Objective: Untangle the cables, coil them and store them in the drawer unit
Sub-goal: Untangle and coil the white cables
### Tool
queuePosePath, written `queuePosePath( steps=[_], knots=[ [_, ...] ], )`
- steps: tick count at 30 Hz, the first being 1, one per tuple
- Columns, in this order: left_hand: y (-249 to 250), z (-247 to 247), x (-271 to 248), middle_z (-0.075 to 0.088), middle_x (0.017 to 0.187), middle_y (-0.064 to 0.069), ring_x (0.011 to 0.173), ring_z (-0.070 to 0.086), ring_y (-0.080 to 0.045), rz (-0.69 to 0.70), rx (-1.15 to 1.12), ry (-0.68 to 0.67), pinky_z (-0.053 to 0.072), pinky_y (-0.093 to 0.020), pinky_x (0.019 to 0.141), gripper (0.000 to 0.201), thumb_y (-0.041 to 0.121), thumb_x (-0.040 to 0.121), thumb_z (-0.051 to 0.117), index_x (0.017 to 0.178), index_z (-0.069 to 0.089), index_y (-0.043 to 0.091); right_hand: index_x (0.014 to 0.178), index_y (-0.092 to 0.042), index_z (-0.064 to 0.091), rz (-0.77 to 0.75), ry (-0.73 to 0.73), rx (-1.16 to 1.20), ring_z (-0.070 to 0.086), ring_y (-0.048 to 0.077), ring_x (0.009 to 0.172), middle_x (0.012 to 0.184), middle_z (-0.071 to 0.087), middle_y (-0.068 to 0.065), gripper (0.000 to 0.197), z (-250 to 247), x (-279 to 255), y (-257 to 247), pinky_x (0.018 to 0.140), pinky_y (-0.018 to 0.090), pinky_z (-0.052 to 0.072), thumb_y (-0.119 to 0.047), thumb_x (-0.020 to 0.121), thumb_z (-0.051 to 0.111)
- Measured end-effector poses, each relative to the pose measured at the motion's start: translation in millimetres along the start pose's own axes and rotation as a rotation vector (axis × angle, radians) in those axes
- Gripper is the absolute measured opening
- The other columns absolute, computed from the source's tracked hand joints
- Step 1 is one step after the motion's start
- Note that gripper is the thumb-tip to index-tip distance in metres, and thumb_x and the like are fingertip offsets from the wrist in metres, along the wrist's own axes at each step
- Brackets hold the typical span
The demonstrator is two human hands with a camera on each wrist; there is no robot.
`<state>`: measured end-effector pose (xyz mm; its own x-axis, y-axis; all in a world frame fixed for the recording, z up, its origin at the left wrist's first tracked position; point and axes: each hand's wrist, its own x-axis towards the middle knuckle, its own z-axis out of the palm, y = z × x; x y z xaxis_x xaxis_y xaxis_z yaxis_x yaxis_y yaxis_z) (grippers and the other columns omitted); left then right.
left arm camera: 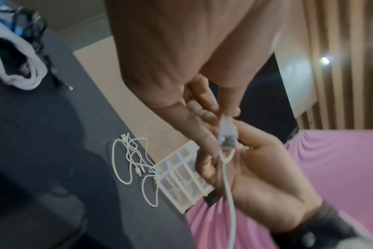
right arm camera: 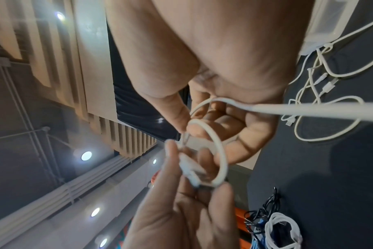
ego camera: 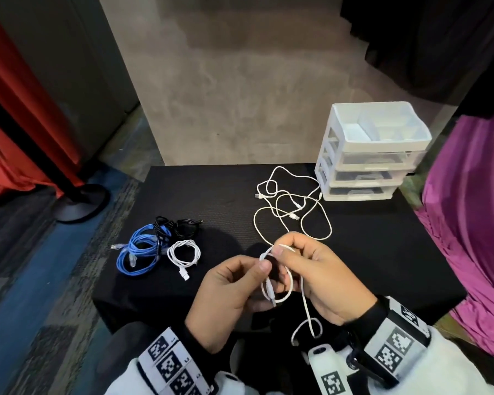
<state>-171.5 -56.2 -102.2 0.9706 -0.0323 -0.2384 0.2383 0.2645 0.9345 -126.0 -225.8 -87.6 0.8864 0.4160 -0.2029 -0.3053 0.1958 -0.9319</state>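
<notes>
Above the near edge of the black table, both hands work one white cable. My left hand pinches its plug end between thumb and fingers. My right hand pinches the cable at the top of a small loop; the rest hangs down toward my lap. A tangle of white cables lies mid-table in front of the white drawer unit, drawers closed. At left sit a coiled white cable, a coiled blue cable and a black cable bundle.
The black table is small, with carpet floor beyond its left edge. A magenta cloth hangs along its right side. A red drape and a black stand base are on the floor at left. A concrete wall rises behind the table.
</notes>
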Motion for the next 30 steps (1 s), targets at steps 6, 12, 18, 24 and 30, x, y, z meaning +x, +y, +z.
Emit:
queuePosePath(
  steps=[6,12,18,24,30],
  knots=[
    [-24.9,-9.2,9.5,0.064,0.062,0.002,0.051,0.058,-0.012,0.353,0.695,0.212,0.054,-0.040,0.056,0.018,0.034,0.097,0.067,0.082,0.060,0.027,0.094,0.003,0.058,-0.054,0.052,-0.110,0.053,0.018,0.057,0.070,0.052,0.011,0.013,4.1,0.9,10.3,0.060,0.033,0.054,-0.007,0.102,0.061],
    [-29.5,-5.8,13.0,0.067,0.063,0.005,0.052,0.062,-0.013,0.260,0.779,0.289,0.054,-0.043,0.058,0.021,0.038,0.098,0.061,0.081,0.055,0.027,0.096,0.001,0.058,0.006,0.081,-0.014,0.056,0.017,0.056,0.071,0.056,0.011,0.009,15.2,1.5,19.2,0.052,0.034,0.056,-0.004,0.103,0.060],
    [-11.9,-13.2,6.3,0.070,0.088,-0.023,0.081,0.068,-0.024,-0.057,0.093,0.007,0.053,-0.044,0.086,0.035,0.041,0.098,0.064,0.091,0.063,0.007,0.091,-0.003,0.062,-0.069,0.055,-0.051,0.046,0.016,0.052,0.065,0.050,0.008,0.009,0.5,3.8,23.5,0.049,0.028,0.044,-0.006,0.100,0.063],
    [4.9,-5.5,-6.6,0.054,0.083,-0.012,0.052,0.050,-0.010,-0.258,-0.447,-0.193,0.052,-0.029,0.064,0.036,0.030,0.107,0.046,0.089,0.062,0.003,0.101,-0.005,0.057,0.046,-0.148,0.261,0.061,0.033,0.075,0.084,0.061,0.023,0.003,8.0,0.1,20.7,0.055,0.036,0.059,-0.006,0.103,0.057],
    [-0.5,-1.7,-6.8,0.053,0.081,-0.008,0.052,0.048,-0.007,-0.208,-0.479,-0.119,0.052,-0.023,0.058,0.025,0.024,0.104,0.052,0.093,0.060,0.003,0.099,-0.005,0.064,0.022,-0.064,0.130,0.059,0.027,0.061,0.083,0.063,0.019,0.012,3.1,6.7,32.1,0.051,0.030,0.051,-0.017,0.099,0.065]
  ],
)
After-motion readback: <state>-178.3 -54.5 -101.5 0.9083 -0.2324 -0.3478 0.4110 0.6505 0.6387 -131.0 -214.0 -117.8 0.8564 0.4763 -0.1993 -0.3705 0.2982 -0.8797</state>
